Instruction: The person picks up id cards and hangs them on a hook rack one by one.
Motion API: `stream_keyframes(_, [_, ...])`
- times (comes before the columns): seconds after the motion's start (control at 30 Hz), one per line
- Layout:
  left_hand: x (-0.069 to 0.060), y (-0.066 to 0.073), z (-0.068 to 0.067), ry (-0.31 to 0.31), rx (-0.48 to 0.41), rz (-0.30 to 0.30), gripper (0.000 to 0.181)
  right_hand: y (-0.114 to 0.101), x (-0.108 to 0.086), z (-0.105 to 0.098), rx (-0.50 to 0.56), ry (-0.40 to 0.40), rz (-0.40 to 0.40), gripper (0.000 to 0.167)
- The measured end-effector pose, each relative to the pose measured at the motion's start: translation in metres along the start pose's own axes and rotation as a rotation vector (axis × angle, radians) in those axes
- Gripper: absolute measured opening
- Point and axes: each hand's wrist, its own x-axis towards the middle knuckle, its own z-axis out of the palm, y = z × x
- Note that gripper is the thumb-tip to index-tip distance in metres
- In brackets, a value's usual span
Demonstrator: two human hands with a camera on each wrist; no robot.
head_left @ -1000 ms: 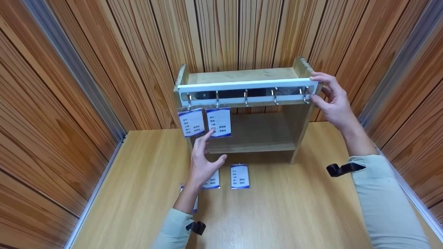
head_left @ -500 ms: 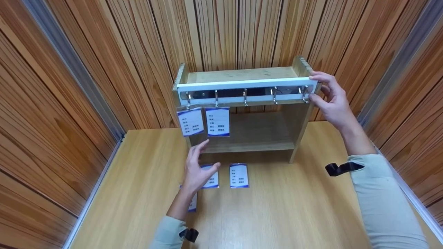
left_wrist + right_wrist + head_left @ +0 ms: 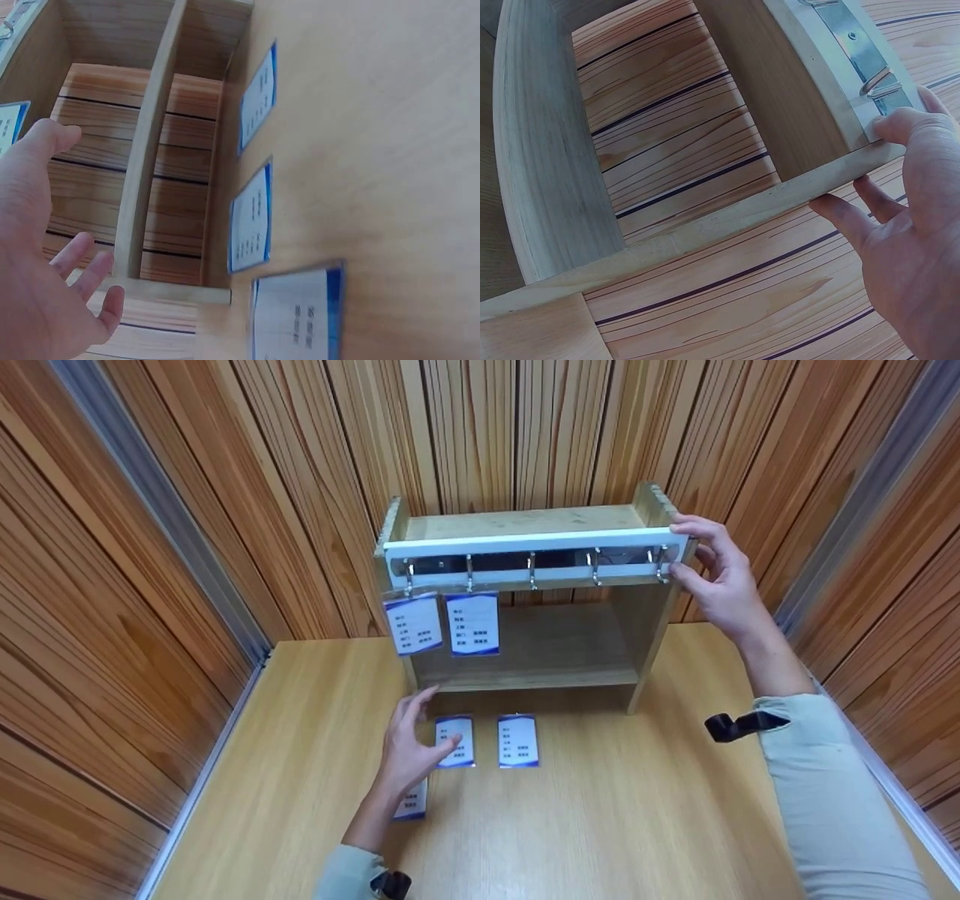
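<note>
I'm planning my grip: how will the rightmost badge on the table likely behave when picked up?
The badge is probably light and fairly stiff, since it looks thin with straight edges. Its clear-looking border hints at plastic, so it may be slippery. Lying flat on the table, it could slide before an edge lifts.

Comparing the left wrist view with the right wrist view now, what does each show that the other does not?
Only the left wrist view shows the left hand, which holds nothing, three cards lying on the table, and part of a hanging card.

Only the right wrist view shows the right hand, gripping the end of the hook rail, its thumb on the front.

Both show the wooden shelf and the wood-grain wall; the rail just enters the left wrist view's top left corner.
</note>
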Motion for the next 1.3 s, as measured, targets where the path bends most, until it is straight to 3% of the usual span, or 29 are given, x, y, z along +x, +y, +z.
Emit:
stream_keyframes(0.23, [-0.004, -0.008, -0.01, -0.006, 0.062, -0.056, 0.078, 0.0, -0.001, 0.001, 0.007, 0.008, -0.022, 0.048])
stream_keyframes(0.63, [-0.017, -0.031, -0.03, 0.01, 0.121, -0.054, 0.079, 0.0, -0.002, 0.001, 0.013, 0.001, -0.002, 0.047])
stream_keyframes(0.87, [-0.028, -0.043, -0.04, 0.016, 0.166, -0.119, 0.081, -0.001, 0.0, 0.001, 0.008, -0.003, 0.004, 0.047])
stream_keyframes(1.03, [-0.035, -0.048, -0.042, 0.002, 0.207, -0.159, 0.082, -0.003, 0.0, 0.001, 0.001, -0.003, 0.004, 0.048])
stream_keyframes(1.3, [-0.041, -0.057, -0.036, -0.008, 0.238, -0.134, 0.085, -0.001, -0.001, 0.002, 0.005, 0.007, -0.027, 0.048])
